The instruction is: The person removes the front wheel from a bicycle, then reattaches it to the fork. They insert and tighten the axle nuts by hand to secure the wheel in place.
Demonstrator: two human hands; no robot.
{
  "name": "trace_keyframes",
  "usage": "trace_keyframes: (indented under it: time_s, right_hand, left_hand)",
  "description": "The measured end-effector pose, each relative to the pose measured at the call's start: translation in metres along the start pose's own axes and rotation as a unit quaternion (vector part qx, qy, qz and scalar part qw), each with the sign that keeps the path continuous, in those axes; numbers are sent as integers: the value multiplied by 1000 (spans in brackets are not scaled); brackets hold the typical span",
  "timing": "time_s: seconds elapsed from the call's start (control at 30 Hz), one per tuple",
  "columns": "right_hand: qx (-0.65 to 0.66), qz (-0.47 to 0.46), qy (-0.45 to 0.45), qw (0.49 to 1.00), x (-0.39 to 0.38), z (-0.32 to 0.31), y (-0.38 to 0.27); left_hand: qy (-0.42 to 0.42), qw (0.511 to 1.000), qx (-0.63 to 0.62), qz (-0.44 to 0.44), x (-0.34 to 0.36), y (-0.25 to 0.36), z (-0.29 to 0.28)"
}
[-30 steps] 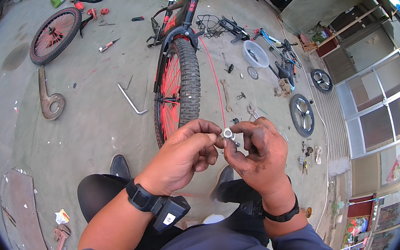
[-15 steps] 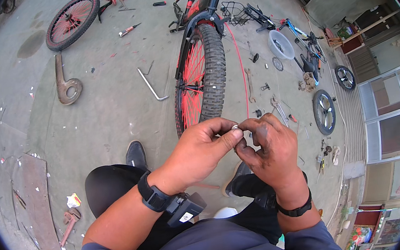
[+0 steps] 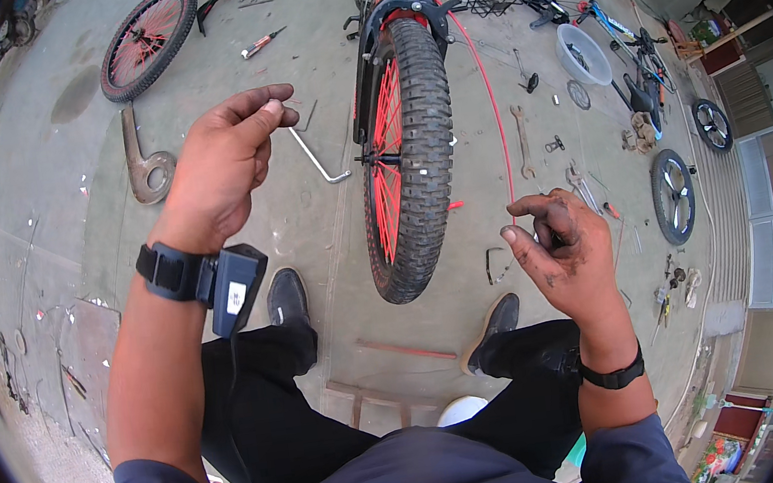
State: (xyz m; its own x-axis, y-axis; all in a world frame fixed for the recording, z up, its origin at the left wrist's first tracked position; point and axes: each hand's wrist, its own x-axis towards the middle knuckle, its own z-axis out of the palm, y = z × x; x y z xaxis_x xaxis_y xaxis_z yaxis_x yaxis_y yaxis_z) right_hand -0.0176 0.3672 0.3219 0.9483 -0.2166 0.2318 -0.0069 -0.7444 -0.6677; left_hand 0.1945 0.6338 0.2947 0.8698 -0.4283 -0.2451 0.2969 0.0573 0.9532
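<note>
Apart now, the person's left hand (image 3: 227,160) and right hand (image 3: 569,248), which met before the wheel half a second ago, stand on either side of the knobbly black bicycle tyre (image 3: 421,131) with red spokes. On the left, thumb and fingers close together near the bent silver metal rod (image 3: 310,156) on the ground; whether they pinch something tiny cannot be told. On the right, forefinger and thumb curl about the lower end of the thin red cable (image 3: 489,94) running from the bicycle's fork; whether they grip it is unclear. That raised hand probably keeps the cable clear of the tyre. Grey shoes (image 3: 289,297) are planted wide, seemingly to leave room for the wheel, while a grey metal spanner (image 3: 523,143) lies right of the cable, probably for easy reach.
</note>
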Motion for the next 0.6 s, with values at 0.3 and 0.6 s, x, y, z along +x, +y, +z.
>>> trace_keyframes:
  time_s: [0.3,0.6]
  right_hand:
    - [86,148,-74,982,-7,39,110]
    - [173,266,-144,937,2,84,155]
  left_hand:
    - [-71,973,166,-144,97,-111,-15]
    - [-108,952,96,-268,135,-185,1]
